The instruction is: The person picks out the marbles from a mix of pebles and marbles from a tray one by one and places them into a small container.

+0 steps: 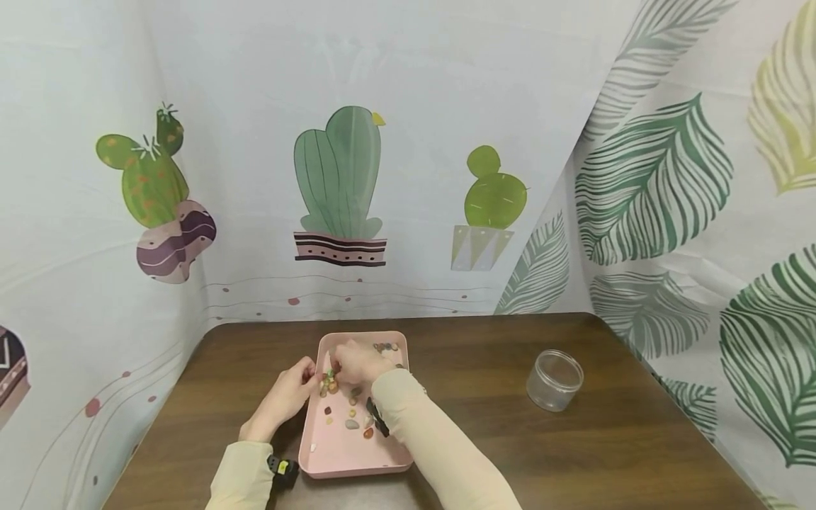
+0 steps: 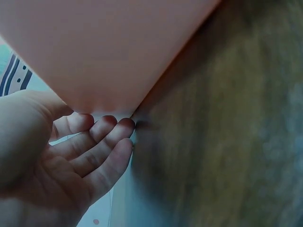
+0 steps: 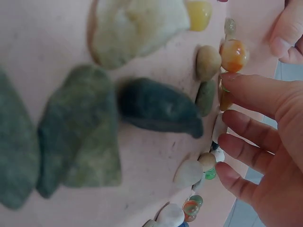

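Note:
In the head view a pink tray (image 1: 353, 462) holds stones and marbles. My left hand (image 1: 283, 397) is at its left rim, and in the left wrist view the fingertips touch the outer wall, with the thumb partly hidden behind it. My right hand (image 1: 360, 365) reaches into the tray's left side. Its fingers are loosely bent and apart in the right wrist view, the tips right at a row of small stones and marbles. An orange-and-white marble (image 3: 234, 55) is just beside the top fingertip, near a tan pebble (image 3: 208, 63). A white pebble (image 3: 188, 172) lies lower down.
A clear round jar (image 1: 554, 380) stands at the right on the brown wooden table (image 1: 472, 397). Larger stones lie in the tray, among them a green slab (image 3: 83, 132), a dark stone (image 3: 158, 106) and a cream stone (image 3: 139, 30). A printed curtain (image 1: 427, 85) hangs behind.

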{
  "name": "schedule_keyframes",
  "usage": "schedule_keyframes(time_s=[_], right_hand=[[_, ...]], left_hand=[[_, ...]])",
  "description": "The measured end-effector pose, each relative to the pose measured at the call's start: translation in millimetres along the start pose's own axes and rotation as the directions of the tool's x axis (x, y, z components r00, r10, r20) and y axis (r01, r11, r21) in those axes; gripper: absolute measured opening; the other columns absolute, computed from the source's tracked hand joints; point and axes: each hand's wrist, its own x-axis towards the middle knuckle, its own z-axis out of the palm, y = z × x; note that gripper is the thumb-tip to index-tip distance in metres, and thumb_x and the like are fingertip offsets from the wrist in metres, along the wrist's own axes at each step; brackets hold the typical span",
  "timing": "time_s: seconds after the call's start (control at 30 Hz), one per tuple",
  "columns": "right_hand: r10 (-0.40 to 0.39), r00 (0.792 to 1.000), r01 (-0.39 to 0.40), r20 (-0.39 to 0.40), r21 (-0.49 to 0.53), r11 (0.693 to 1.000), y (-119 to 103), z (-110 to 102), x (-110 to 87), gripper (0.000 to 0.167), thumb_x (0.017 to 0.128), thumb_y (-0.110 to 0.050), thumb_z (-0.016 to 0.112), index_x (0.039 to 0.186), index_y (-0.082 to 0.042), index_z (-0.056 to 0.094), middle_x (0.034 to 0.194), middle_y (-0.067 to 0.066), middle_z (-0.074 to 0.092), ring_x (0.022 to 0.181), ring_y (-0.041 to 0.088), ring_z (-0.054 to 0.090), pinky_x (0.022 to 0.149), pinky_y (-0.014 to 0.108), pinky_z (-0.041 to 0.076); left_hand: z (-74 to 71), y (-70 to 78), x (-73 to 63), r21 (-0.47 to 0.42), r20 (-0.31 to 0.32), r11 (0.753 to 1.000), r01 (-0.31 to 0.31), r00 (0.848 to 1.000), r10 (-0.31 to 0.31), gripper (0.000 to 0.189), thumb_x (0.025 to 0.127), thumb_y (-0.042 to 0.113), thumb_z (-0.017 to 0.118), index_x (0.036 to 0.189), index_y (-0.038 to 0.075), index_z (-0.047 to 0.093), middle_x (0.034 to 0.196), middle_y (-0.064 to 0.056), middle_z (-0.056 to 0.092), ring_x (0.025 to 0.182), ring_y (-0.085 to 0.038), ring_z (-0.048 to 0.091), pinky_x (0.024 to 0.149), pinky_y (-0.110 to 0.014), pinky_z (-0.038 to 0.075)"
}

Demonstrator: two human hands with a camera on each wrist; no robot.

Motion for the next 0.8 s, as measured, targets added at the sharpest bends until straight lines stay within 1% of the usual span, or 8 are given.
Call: schedule_keyframes(time_s=[0.17,0.27,0.37,0.53,0.63,0.73,0.8], right_hand=[[-0.005,1.000,0.005,-0.014,-0.019,1.000,0.7,0.8,-0.1,0.007,0.086,-0.016,0.074,0.081,-0.019,0.070,0.070,-0.012,0.058,0.061,0.003,0.051,0.056,0.017,0.041],[-0.011,1.000,0.010,-0.008,-0.022,1.000,1.1,0.0,-1.2,0.007,0.086,-0.016,0.073,0.081,-0.020,0.070,0.071,-0.012,0.059,0.061,0.004,0.051,0.057,0.017,0.041],[-0.002,1.000,0.002,0.006,0.003,1.000,2.0,-2.3,-3.3,0.009,0.086,-0.013,0.071,0.082,-0.021,0.069,0.073,-0.011,0.061,0.061,0.004,0.050,0.056,0.018,0.041],[0.008,1.000,-0.007,-0.019,0.051,0.999,3.7,-10.0,-8.7,0.011,0.085,-0.010,0.070,0.081,-0.019,0.064,0.068,-0.008,0.057,0.055,0.006,0.046,0.050,0.021,0.039],[-0.035,0.999,0.037,-0.029,0.074,0.997,5.0,-15.1,-12.7,0.006,0.088,-0.014,0.071,0.086,-0.017,0.066,0.069,-0.008,0.055,0.053,0.005,0.045,0.049,0.020,0.038],[-0.099,0.995,0.101,-0.032,0.077,0.992,6.0,-21.4,-16.9,0.004,0.090,-0.016,0.070,0.091,-0.017,0.067,0.078,-0.008,0.057,0.060,0.005,0.047,0.054,0.019,0.039],[-0.124,0.992,0.126,-0.032,0.066,0.990,6.7,-26.5,-20.5,0.004,0.091,-0.018,0.069,0.094,-0.018,0.066,0.085,-0.007,0.059,0.069,0.006,0.050,0.059,0.019,0.041]], left_hand=[[0.8,-1.3,0.6,0.009,-0.010,1.000,-0.007,1.000,0.007,0.013,0.095,0.007,0.060,0.087,0.011,0.050,0.069,0.001,0.046,0.063,-0.013,0.045,0.055,-0.027,0.035],[0.9,-1.4,0.0,0.011,-0.004,1.000,0.000,1.000,0.000,0.013,0.094,0.007,0.060,0.087,0.011,0.050,0.068,0.000,0.045,0.063,-0.014,0.045,0.054,-0.027,0.035],[0.7,-1.1,-0.6,0.006,0.002,1.000,0.002,1.000,-0.002,0.014,0.094,0.007,0.060,0.087,0.011,0.050,0.069,0.000,0.045,0.063,-0.014,0.045,0.054,-0.027,0.035],[1.6,-1.7,1.5,0.013,-0.008,1.000,-0.010,1.000,0.010,0.015,0.095,0.008,0.061,0.086,0.011,0.050,0.069,0.000,0.046,0.064,-0.014,0.045,0.055,-0.027,0.035],[1.3,-2.0,1.3,0.022,-0.012,1.000,-0.009,1.000,0.010,0.016,0.095,0.009,0.061,0.085,0.012,0.049,0.068,0.001,0.045,0.063,-0.014,0.044,0.055,-0.027,0.035],[1.1,-1.7,0.4,0.026,-0.012,1.000,-0.004,1.000,0.004,0.016,0.095,0.010,0.061,0.084,0.012,0.049,0.067,0.001,0.044,0.062,-0.014,0.044,0.055,-0.028,0.035],[1.6,-1.5,0.7,0.029,-0.012,1.000,-0.004,1.000,0.005,0.016,0.095,0.011,0.061,0.084,0.012,0.049,0.067,0.001,0.045,0.063,-0.014,0.045,0.055,-0.028,0.035]])
